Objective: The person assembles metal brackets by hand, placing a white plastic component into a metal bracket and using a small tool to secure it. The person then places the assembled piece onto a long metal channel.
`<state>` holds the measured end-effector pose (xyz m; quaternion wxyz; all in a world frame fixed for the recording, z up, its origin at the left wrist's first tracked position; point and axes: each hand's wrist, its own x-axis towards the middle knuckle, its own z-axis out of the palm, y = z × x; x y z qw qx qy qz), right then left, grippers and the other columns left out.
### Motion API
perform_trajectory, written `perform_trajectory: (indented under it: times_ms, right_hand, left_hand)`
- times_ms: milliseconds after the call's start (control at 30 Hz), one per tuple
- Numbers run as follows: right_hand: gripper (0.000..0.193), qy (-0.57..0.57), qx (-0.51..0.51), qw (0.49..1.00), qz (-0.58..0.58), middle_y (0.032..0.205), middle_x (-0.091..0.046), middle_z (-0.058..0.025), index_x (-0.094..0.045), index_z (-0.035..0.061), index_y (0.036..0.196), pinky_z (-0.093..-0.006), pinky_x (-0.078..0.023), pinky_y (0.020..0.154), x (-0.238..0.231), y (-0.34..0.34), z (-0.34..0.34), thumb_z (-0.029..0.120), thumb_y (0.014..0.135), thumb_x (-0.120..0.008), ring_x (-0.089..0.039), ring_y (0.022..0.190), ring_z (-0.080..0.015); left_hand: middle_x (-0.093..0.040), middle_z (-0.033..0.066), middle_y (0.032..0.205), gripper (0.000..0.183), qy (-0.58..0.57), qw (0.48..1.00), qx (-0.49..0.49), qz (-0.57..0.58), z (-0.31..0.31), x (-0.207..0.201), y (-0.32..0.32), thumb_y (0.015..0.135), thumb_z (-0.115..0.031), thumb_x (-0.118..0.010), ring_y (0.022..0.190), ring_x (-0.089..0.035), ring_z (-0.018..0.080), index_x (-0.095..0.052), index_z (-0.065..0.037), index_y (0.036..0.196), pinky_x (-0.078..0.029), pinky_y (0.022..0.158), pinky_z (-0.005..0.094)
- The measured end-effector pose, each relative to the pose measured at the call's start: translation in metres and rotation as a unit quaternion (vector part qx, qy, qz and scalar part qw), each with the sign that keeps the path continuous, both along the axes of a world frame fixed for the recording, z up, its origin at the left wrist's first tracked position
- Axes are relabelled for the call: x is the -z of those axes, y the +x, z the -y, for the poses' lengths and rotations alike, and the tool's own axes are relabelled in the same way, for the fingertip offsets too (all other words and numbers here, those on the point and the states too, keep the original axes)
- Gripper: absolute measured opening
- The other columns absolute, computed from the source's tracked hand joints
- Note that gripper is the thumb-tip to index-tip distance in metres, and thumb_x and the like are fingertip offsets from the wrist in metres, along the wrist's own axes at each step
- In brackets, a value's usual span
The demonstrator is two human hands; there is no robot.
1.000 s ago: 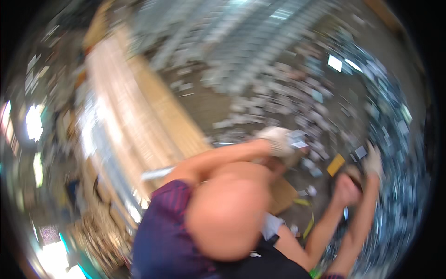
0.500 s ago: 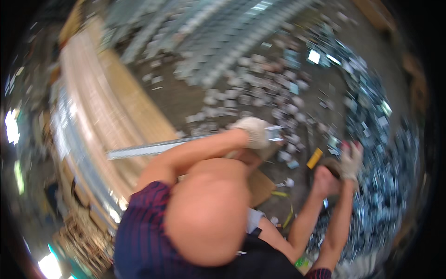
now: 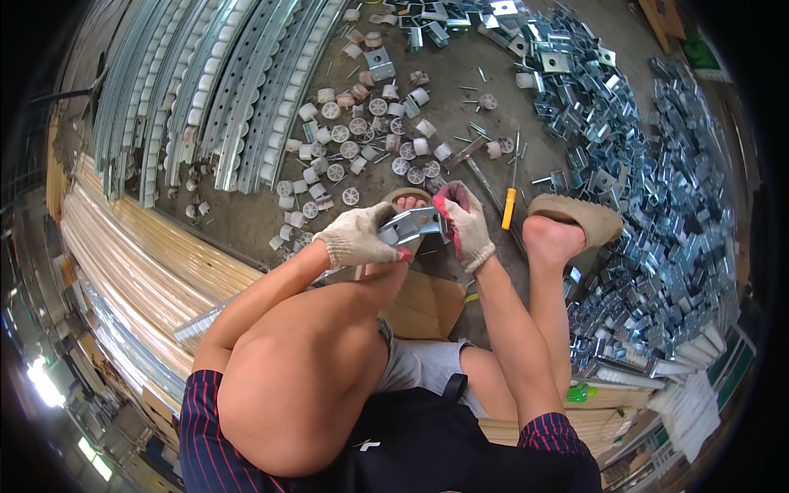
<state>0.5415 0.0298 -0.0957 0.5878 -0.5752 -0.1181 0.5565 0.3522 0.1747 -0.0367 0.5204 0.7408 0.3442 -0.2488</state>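
My left hand (image 3: 366, 237), in a white knit glove with red fingertips, is closed round the end of a long galvanized metal rail (image 3: 201, 323). The rail runs back to the left, mostly hidden by my forearm and raised knee. At its end sits a shiny bent metal bracket (image 3: 415, 222). My right hand (image 3: 466, 226), gloved the same way, pinches the bracket's right side with thumb and fingers. Whether the bracket touches the rail is hard to see. Beyond the hands lie loose white rollers (image 3: 350, 196) and a hammer (image 3: 486, 182).
A yellow-handled screwdriver (image 3: 509, 209) lies right of the hammer. Heaped metal brackets (image 3: 649, 271) curve along the right. Metal rails with rollers (image 3: 246, 107) lie at the far left, above long wrapped beige strips (image 3: 140, 246). Cardboard (image 3: 423, 306) lies between my legs.
My right hand has come from beside my right foot to the rail's end and taken hold of the bracket. My left hand has shifted left, still on the rail. My view has turned.
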Motion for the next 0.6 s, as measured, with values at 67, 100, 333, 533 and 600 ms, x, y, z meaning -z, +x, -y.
perform_trajectory:
  times_ms: [67,100,333,533,600]
  right_hand:
    - [0.003,0.035,0.045,0.997,-0.053,0.09,-0.06,0.0039,-0.065,0.0071,0.1,-0.0236,-0.047,0.074,0.007,0.001,-0.001,0.008,0.101,-0.062,-0.056,0.081,-0.0062]
    - [0.003,0.054,0.067,0.993,-0.079,0.09,-0.061,0.0035,-0.065,0.007,0.1,-0.0241,-0.048,0.075,0.01,0.002,-0.001,0.008,0.101,-0.063,-0.057,0.082,-0.0067]
    - [0.003,0.115,0.081,0.975,-0.174,0.092,-0.06,0.0016,-0.064,0.0063,0.1,-0.0256,-0.052,0.077,0.011,0.011,-0.004,0.005,0.1,-0.061,-0.06,0.085,-0.0082]
    - [0.007,0.084,0.07,0.973,-0.201,0.092,-0.065,-0.0006,-0.064,0.0052,0.1,-0.027,-0.056,0.078,0.011,0.013,-0.004,0.01,0.101,-0.059,-0.065,0.082,-0.011]
    - [0.006,0.099,0.056,0.967,-0.226,0.094,-0.064,0.0002,-0.064,0.0048,0.103,-0.0257,-0.054,0.079,0.007,0.017,-0.003,0.007,0.101,-0.059,-0.063,0.085,-0.0093]
  left_hand:
    - [-0.076,0.0237,0.113,0.092,0.021,0.999,0.028,-0.004,0.0,-0.003,0.011,0.069,-0.06,-0.087,0.107,-0.074,0.0398,-0.06,-0.004,0.137,-0.057,0.095,0.044]
    - [-0.076,0.0245,0.113,0.092,0.032,0.999,0.042,-0.007,0.0,-0.005,0.016,0.069,-0.059,-0.087,0.107,-0.074,0.04,-0.06,-0.003,0.136,-0.057,0.095,0.0439]
    - [-0.076,0.0251,0.102,0.063,0.069,0.997,0.04,0.011,0.006,-0.021,0.028,0.075,-0.032,-0.081,0.099,-0.074,0.042,-0.063,-0.002,0.128,-0.059,0.087,0.0484]
    - [-0.074,0.0288,0.093,0.049,0.089,0.995,0.042,0.021,0.014,-0.029,0.025,0.077,-0.025,-0.075,0.093,-0.072,0.0479,-0.065,-0.002,0.119,-0.058,0.084,0.054]
    - [-0.074,0.0285,0.093,0.051,0.092,0.994,0.04,0.032,0.016,-0.031,0.026,0.077,-0.025,-0.076,0.093,-0.072,0.0484,-0.063,-0.003,0.121,-0.058,0.083,0.0546]
